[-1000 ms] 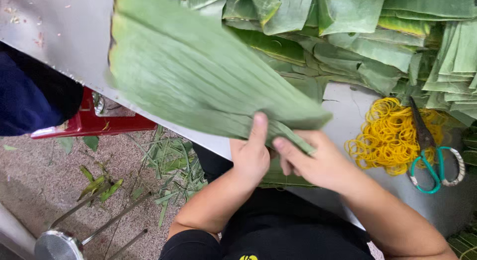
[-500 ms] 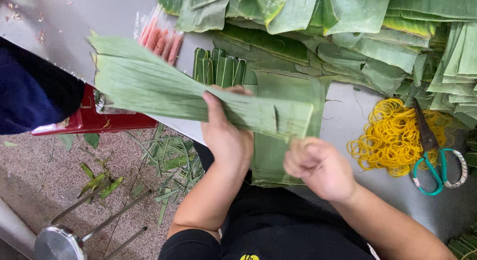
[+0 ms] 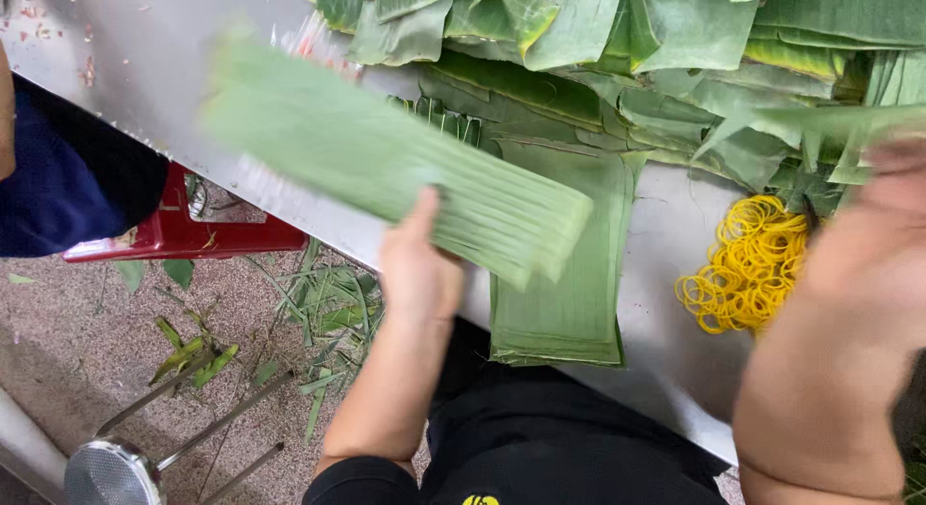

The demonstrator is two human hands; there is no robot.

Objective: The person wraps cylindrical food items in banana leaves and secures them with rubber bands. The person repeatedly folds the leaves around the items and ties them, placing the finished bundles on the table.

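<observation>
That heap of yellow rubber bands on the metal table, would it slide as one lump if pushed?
Probably not: the yellow rubber bands lie loose and tangled, so they would likely spread or drag. They look light. Rubber may grip the steel table rather than slip.

Your left hand (image 3: 420,273) is raised with its back toward you, thumb pointing up and fingers curled out of sight. Your right hand (image 3: 883,245) is lifted close at the right edge, blurred, its finger pose unreadable.
</observation>
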